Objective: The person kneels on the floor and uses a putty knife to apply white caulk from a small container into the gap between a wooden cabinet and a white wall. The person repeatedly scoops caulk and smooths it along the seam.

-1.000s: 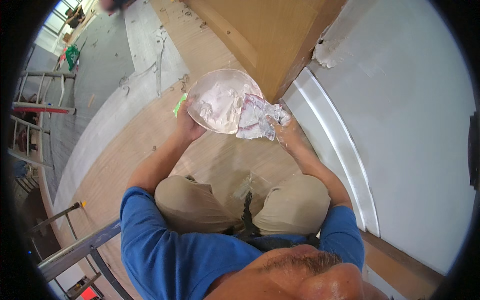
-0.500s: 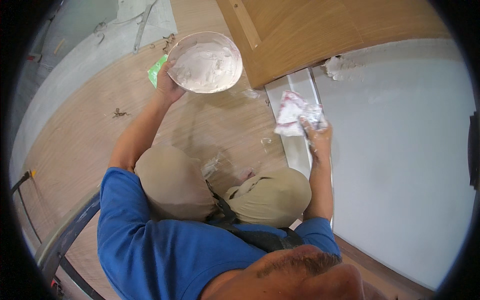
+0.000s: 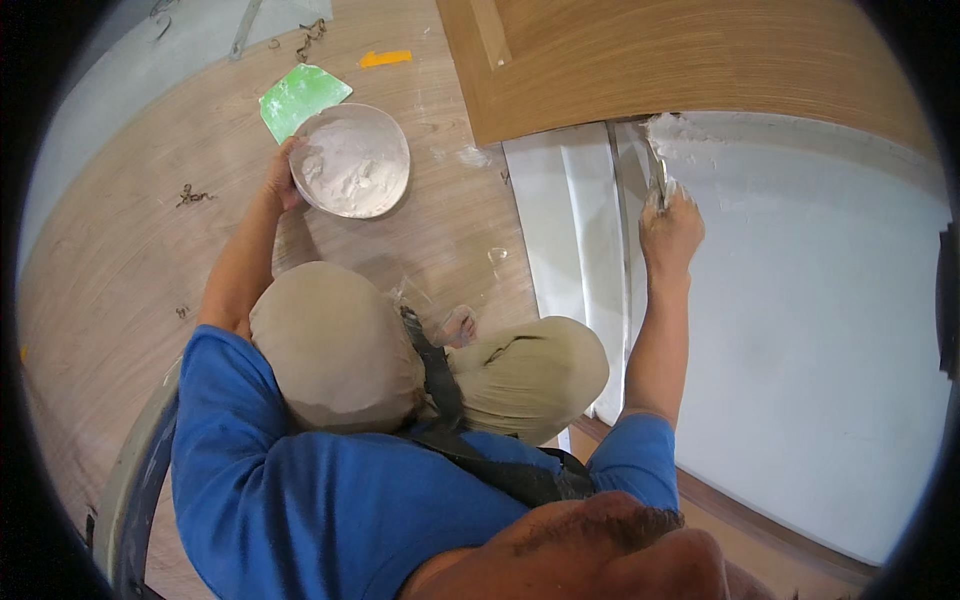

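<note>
My left hand (image 3: 283,178) is closed on the rim of a shallow round bowl (image 3: 404,160) of pale, powdery-white paste (image 3: 350,170). A green card smeared with white (image 3: 303,92) lies just beyond the bowl. Over on the right, my right hand (image 3: 670,228) grips a putty knife (image 3: 661,175), its blade seen nearly edge-on at the top of a pale wall panel (image 3: 800,300), where rough white filler (image 3: 678,135) meets the edge of a brown wooden panel (image 3: 700,50). Whitish paste coats those fingers.
A long white strip (image 3: 578,260) runs beside the pale panel. An orange piece (image 3: 385,58), scattered scraps (image 3: 193,196) and a metal strip (image 3: 245,28) lie on the wood-look floor (image 3: 120,250). A curved metal bar (image 3: 135,470) is at lower left, beside my shoulder.
The view has turned. The bowl has shifted left, away from my right hand. My right hand's white-smeared blade has moved up to the wooden panel's edge and now appears edge-on.
</note>
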`<state>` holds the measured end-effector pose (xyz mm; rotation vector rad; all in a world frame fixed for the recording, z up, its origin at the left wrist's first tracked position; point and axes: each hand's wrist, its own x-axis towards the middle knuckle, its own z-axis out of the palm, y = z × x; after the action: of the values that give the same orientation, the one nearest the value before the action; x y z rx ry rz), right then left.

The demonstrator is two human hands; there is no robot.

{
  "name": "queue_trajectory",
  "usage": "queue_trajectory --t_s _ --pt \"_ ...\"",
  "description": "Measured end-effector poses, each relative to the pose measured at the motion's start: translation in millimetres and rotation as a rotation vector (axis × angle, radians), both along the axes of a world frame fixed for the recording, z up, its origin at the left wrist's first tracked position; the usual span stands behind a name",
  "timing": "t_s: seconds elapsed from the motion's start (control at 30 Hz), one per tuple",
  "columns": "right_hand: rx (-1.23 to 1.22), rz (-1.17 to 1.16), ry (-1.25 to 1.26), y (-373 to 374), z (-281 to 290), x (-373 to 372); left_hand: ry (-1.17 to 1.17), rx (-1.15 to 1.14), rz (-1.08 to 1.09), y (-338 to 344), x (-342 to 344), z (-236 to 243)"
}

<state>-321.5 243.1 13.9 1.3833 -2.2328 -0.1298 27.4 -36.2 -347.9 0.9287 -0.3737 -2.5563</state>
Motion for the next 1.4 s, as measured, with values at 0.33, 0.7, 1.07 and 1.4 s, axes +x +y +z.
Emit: queue_trajectory --t_s 0.33,0.7,1.07,1.4 --pt "0.019 -0.092 -0.051 -29 7 -6 0.047 0.091 -0.021 -5 13 -18" --pt "-0.129 -0.107 -0.01 -43 27 -14 0.001 0.005 0.012 -4 14 -12" --pt "-0.272 -0.33 -0.119 -44 74 -23 0.054 0.027 -0.045 -2 11 -7" --pt "-0.199 0.012 0.122 -11 8 20 0.057 0.079 -0.047 -3 13 -10"
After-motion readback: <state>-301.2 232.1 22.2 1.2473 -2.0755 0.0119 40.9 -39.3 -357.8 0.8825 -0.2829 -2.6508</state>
